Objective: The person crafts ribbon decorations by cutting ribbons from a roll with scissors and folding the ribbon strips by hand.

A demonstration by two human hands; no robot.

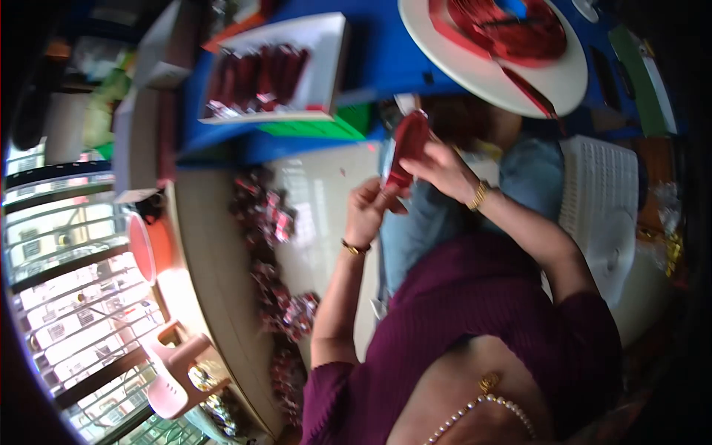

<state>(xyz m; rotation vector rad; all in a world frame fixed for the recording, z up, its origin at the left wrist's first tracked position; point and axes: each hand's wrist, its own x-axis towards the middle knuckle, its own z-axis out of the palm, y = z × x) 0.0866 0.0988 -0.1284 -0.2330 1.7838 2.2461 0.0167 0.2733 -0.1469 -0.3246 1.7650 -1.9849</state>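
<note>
Between my two hands is a dark red, flat, elongated bundle, tilted upward over my lap. Its exact kind is blurred; it could be folded ribbon. My left hand pinches the lower end with its fingers closed. Against the bundle's right side, my right hand has its fingers bent around the edge. Beyond them, on a blue table, an open white box holds several dark red bundles in shiny clear wrap. A round white tray carries a red coil with a blue centre.
A green box sits under the white box. A white plastic basket stands to my right. Many shiny red wrapped pieces lie on the floor to the left, near a pink chair and a barred window.
</note>
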